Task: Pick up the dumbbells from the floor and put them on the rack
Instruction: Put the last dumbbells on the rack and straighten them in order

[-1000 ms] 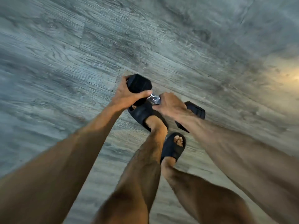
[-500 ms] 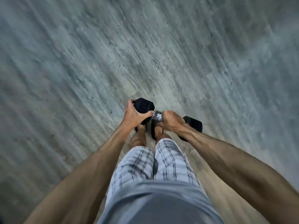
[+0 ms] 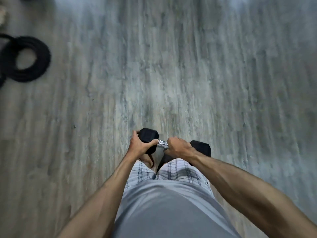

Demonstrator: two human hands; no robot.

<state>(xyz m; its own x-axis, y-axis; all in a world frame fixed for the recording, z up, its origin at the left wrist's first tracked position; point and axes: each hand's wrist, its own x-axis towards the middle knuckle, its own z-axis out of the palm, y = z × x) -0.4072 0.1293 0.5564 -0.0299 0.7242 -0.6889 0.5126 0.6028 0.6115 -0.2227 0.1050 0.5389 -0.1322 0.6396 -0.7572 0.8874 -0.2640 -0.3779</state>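
Black rubber capped both ends of the dumbbell (image 3: 162, 144), held clear of the grey wood-grain floor (image 3: 171, 74) just ahead of plaid shorts (image 3: 180, 170); the left hand (image 3: 139, 146) curled fingers and thumb round one head; the right hand (image 3: 178, 147) wrapped closed round the chrome handle, the other head jutting beyond its knuckles; a coiled black rope (image 3: 41, 55) lay well apart, off past the left fingers.
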